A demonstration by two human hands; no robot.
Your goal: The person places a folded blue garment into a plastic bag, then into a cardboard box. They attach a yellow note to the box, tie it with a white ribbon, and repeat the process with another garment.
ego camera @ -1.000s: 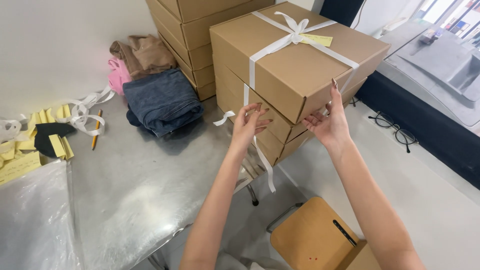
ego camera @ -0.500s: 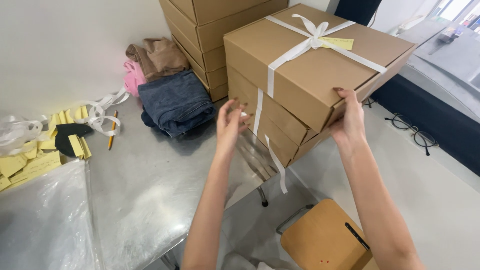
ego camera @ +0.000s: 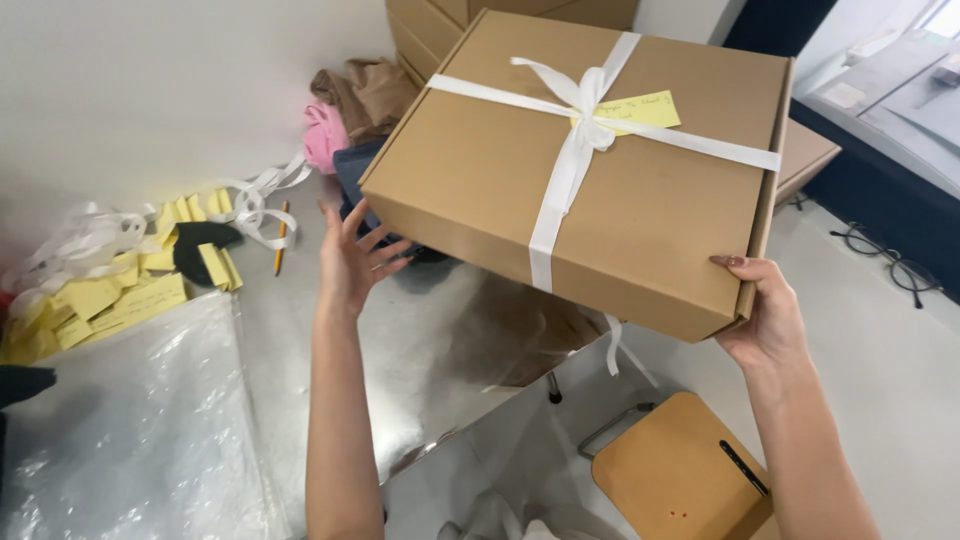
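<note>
A flat brown cardboard box (ego camera: 480, 170) tied with a white ribbon bow (ego camera: 582, 110) and bearing a yellow paper tag (ego camera: 640, 110) is lifted and tilted above the metal table (ego camera: 300, 330). My right hand (ego camera: 765, 315) grips its near right corner from below. My left hand (ego camera: 352, 262) has its fingers spread against the box's left lower edge. A loose ribbon end (ego camera: 615, 350) dangles under the box.
More brown boxes (ego camera: 430, 25) are stacked at the back. Folded clothes (ego camera: 345, 110) lie behind the box. Yellow paper slips (ego camera: 110, 300), white ribbon (ego camera: 240, 200) and a pencil (ego camera: 281, 238) lie at left. A clear plastic bag (ego camera: 130, 430) covers the near left. A wooden stool (ego camera: 680, 475) stands below; eyeglasses (ego camera: 885, 260) lie at right.
The ribboned box has come off the stack and now tilts toward me, held up over the table. Both hands moved with it to its lower edges.
</note>
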